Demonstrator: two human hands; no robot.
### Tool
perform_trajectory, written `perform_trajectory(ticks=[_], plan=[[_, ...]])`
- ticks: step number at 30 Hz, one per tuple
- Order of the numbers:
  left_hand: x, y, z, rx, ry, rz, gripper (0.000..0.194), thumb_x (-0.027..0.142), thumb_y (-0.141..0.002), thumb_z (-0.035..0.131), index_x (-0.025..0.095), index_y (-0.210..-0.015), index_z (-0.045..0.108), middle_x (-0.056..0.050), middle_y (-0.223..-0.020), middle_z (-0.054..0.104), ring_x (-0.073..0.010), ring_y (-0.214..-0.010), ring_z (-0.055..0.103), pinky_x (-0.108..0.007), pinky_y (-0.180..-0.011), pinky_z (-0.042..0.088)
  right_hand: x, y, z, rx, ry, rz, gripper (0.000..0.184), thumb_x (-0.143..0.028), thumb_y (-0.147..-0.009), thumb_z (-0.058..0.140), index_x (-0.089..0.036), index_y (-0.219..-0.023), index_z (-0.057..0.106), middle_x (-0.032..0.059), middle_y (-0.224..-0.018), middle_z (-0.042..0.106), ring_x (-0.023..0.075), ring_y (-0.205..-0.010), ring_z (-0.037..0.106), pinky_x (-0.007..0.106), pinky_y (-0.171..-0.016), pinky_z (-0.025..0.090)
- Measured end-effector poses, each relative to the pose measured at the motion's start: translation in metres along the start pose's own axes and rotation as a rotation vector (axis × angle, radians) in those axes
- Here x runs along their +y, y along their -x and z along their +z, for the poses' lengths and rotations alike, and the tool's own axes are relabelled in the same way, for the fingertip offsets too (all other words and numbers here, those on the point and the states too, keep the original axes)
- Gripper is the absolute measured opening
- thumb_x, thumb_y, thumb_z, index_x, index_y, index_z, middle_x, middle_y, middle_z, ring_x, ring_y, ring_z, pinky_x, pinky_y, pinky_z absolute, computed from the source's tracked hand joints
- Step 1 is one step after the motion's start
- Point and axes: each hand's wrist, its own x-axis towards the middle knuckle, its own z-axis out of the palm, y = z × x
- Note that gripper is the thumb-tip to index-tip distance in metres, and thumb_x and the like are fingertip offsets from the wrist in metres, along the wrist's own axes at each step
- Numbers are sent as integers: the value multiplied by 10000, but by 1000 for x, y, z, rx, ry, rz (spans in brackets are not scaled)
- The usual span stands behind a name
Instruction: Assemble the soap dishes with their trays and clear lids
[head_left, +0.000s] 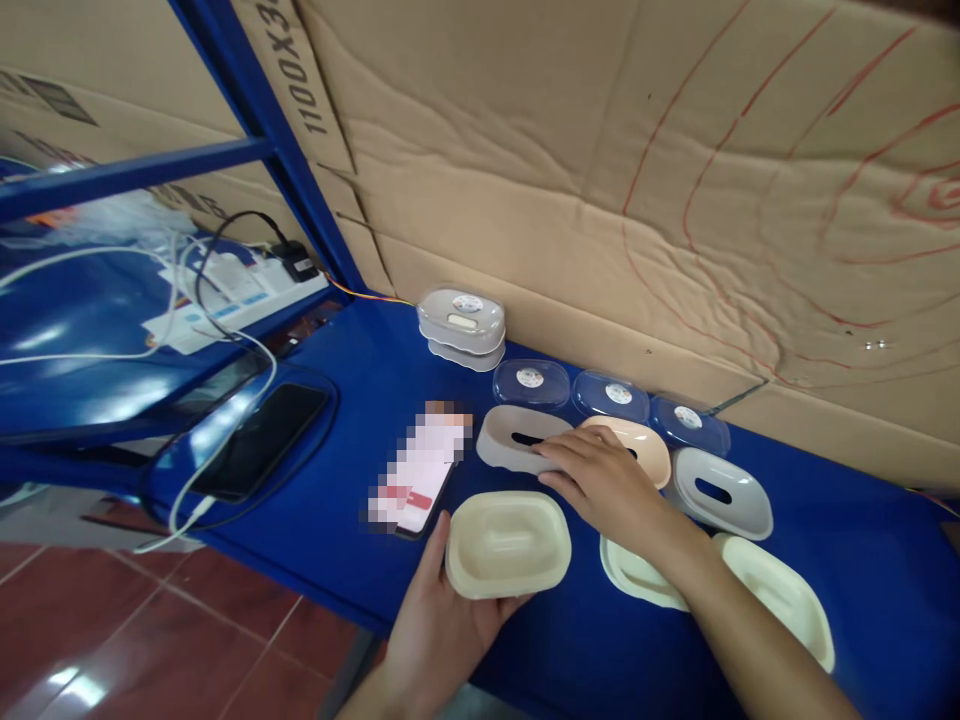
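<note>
Grey tray (495, 448) lies on the desk (360, 400), long axis crosswise, just beyond the cream dish (510, 545) my left hand (454, 630) clasps; my right hand (600, 475), nearer, bends over its right end, pinching or not I can't tell.

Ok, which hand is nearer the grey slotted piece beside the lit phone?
Right. The right hand has its fingers at the right end of the grey slotted piece; the left hand is closer to the camera, holding a cream tray.
</note>
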Motion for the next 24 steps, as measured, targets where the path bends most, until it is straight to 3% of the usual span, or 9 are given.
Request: perform_trajectory(ticks=[4, 7, 10, 14, 24], plan=[[-1, 1, 1, -5, 94, 35, 603, 691, -1067, 335, 364, -1420, 698, -1, -1600, 595, -298, -1473, 568, -556, -1237, 420, -18, 17, -29, -120, -224, -70, 298, -375, -1084, 618, -279, -1362, 663, 23, -1313, 767, 211, -1202, 697, 399, -1050, 487], [-1, 3, 4, -14, 185, 41, 563, 599, -1105, 369, 279, -1419, 709, -73, -1523, 670, -291, -1384, 646, -518, -1209, 446, -39, 27, -42, -239, -263, -90, 308, -300, -1073, 637, -273, -1380, 647, 28, -1336, 748, 221, -1209, 678, 407, -1051, 480], [0, 4, 6, -47, 288, 14, 606, 582, -1120, 336, 209, -1426, 703, -108, -1471, 709, -288, -1319, 684, -499, -1197, 451, -55, 31, -39, -317, -250, -88, 270, -190, -1050, 648, -258, -1309, 681, 29, -1293, 756, 222, -1158, 684, 393, -1006, 501], [1, 5, 7, -70, 360, -3, 664, 632, -1109, 295, 213, -1405, 717, -88, -1432, 738, -279, -1287, 693, -480, -1178, 460, -62, 31, -30, -333, -240, -104, 279, -160, -1039, 648, -244, -1304, 679, 38, -1288, 750, 228, -1133, 682, 389, -982, 516], [3, 7, 13, 27, 311, -74, 658, 657, -1070, 419, 164, -1365, 740, -136, -1357, 772, -289, -1225, 711, -464, -1151, 467, -68, 32, -36, -343, -210, -130, 340, -54, -981, 665, -194, -1291, 682, 43, -1259, 756, 239, -1089, 682, 390, -917, 524]])
